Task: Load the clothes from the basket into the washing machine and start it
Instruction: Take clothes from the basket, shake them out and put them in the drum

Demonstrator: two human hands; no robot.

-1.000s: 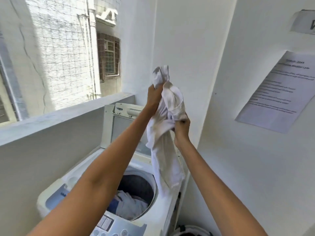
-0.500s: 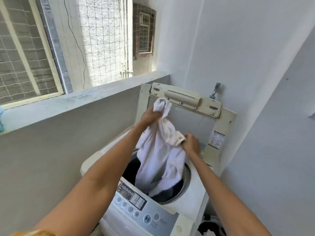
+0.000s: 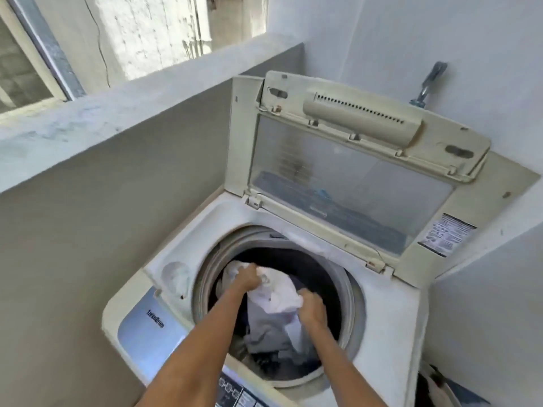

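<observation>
A white top-loading washing machine [image 3: 390,315] stands below me with its lid [image 3: 346,177] raised against the wall. Both my hands reach down into the drum opening. My left hand [image 3: 248,279] grips the top of a white garment [image 3: 279,298], and my right hand [image 3: 311,308] grips its other side. The garment hangs inside the drum over other clothes, grey and dark [image 3: 264,339]. The control panel [image 3: 235,390] shows at the bottom edge between my forearms.
A concrete ledge [image 3: 117,113] and grey wall close in the left side, white walls the back and right. A tap [image 3: 429,83] sticks out above the lid. The laundry basket's edge [image 3: 437,386] shows at the lower right beside the machine.
Both hands have come down from chest height with the white garment and lowered it into the drum. My view has tilted down onto the machine.
</observation>
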